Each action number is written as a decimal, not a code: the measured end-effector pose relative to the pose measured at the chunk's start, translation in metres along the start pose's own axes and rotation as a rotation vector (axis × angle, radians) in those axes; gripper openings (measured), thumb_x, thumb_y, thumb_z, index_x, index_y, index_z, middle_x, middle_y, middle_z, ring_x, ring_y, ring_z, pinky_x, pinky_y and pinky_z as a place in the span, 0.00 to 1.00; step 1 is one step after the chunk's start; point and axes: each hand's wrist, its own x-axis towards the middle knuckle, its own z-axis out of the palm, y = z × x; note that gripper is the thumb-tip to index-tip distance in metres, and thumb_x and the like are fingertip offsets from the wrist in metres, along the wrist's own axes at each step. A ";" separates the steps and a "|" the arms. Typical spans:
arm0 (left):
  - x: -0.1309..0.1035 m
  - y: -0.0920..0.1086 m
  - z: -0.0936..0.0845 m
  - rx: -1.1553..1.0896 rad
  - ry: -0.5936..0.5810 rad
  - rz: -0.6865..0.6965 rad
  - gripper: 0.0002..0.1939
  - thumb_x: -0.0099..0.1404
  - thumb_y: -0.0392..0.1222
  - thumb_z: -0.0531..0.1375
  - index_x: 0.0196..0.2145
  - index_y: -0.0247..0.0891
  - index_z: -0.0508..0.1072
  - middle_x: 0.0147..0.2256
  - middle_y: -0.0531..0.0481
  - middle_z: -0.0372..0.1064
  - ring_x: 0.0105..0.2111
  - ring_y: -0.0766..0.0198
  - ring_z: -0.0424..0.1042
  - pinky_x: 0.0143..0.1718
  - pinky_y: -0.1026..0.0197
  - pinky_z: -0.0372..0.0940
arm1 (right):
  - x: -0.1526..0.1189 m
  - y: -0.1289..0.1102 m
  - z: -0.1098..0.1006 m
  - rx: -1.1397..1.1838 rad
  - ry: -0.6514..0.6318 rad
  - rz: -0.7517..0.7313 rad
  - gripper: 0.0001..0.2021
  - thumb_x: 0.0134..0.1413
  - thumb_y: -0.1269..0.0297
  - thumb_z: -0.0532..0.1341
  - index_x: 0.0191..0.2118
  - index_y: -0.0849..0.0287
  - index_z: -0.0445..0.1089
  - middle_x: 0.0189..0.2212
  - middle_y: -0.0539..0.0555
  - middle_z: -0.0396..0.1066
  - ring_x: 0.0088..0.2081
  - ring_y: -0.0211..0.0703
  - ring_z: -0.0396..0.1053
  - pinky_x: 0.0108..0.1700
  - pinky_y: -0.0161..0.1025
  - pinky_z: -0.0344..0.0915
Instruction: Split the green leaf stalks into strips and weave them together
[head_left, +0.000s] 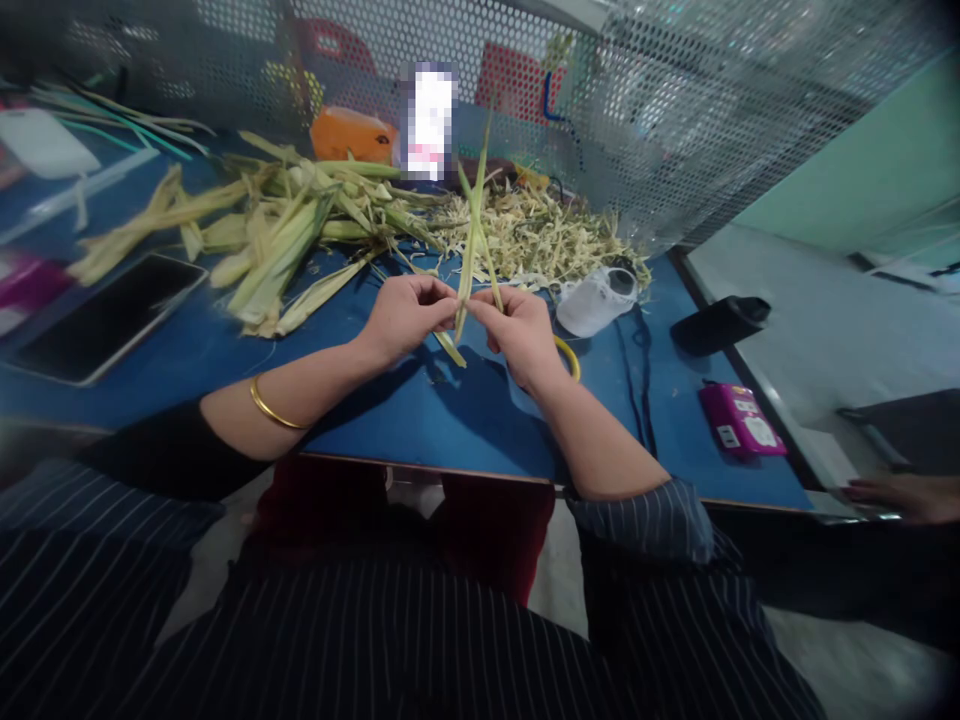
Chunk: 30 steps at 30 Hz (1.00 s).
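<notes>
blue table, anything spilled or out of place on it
Pale shreds lie strewn loose at the back of the blue table, which looks like a spill, though they may be piled there on purpose. The white roll beside them seems tipped over. Nothing looks clearly damaged.

Husk-strewn blue table (360,400).

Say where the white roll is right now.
In the head view, the white roll lies right of centre, just past the right hand, beside the pale shreds.
</notes>
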 end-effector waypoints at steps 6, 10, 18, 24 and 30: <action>0.002 -0.002 -0.001 -0.013 0.015 -0.003 0.05 0.53 0.38 0.64 0.27 0.32 0.74 0.22 0.52 0.70 0.23 0.69 0.68 0.30 0.64 0.67 | -0.001 0.002 0.000 -0.029 -0.034 0.038 0.08 0.45 0.64 0.63 0.23 0.59 0.64 0.15 0.41 0.53 0.17 0.27 0.48 0.20 0.32 0.46; 0.002 0.003 -0.002 -0.180 -0.072 -0.132 0.08 0.55 0.41 0.64 0.28 0.32 0.73 0.24 0.52 0.69 0.23 0.70 0.68 0.29 0.65 0.66 | -0.001 0.000 -0.001 0.139 -0.088 0.104 0.07 0.45 0.63 0.63 0.26 0.59 0.66 0.14 0.40 0.51 0.15 0.27 0.46 0.18 0.31 0.45; -0.004 0.004 0.000 -0.131 -0.181 -0.181 0.18 0.46 0.43 0.72 0.29 0.34 0.68 0.25 0.52 0.67 0.25 0.68 0.67 0.27 0.64 0.65 | -0.001 -0.003 0.000 0.168 -0.050 0.112 0.08 0.45 0.64 0.65 0.24 0.59 0.66 0.14 0.41 0.53 0.15 0.26 0.46 0.17 0.32 0.44; -0.003 -0.001 -0.002 -0.180 -0.150 -0.152 0.11 0.50 0.41 0.68 0.24 0.33 0.71 0.22 0.53 0.68 0.23 0.71 0.66 0.29 0.64 0.64 | 0.000 -0.002 -0.003 0.206 -0.071 0.088 0.09 0.45 0.64 0.66 0.24 0.59 0.65 0.13 0.40 0.50 0.15 0.26 0.45 0.18 0.32 0.42; -0.001 0.002 -0.002 -0.297 -0.159 -0.252 0.11 0.51 0.43 0.68 0.24 0.33 0.74 0.23 0.50 0.71 0.24 0.69 0.69 0.32 0.63 0.67 | 0.002 -0.003 -0.008 0.346 -0.108 0.114 0.11 0.44 0.62 0.68 0.25 0.59 0.66 0.12 0.39 0.51 0.15 0.26 0.44 0.18 0.31 0.44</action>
